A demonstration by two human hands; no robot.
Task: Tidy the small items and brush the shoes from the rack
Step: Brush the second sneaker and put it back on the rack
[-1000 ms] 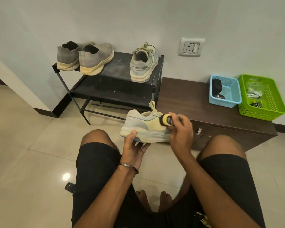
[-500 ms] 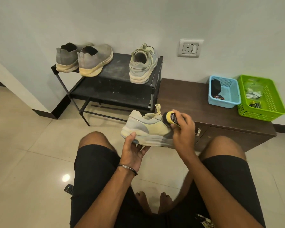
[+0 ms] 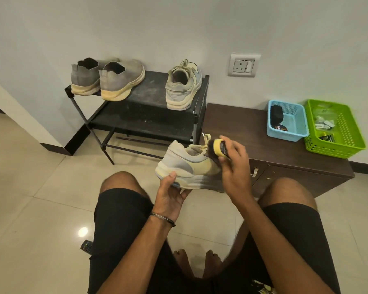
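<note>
A pale grey and cream sneaker is held in the air above my knees, its side facing up. My left hand grips its sole near the heel from below. My right hand is shut on a small yellow and black shoe brush, whose dark bristles press on the upper near the laces. On the black shoe rack stand the matching sneaker at the right and a pair of grey slip-on shoes at the left.
A low dark wooden cabinet stands right of the rack. On it sit a blue basket with dark items and a green basket with small packets. A wall socket is above. A dark remote lies on the tiled floor.
My right hand has carried the brush up and to the right along the sneaker, from its side toward the laces. The shoe has tilted slightly in my left hand.
</note>
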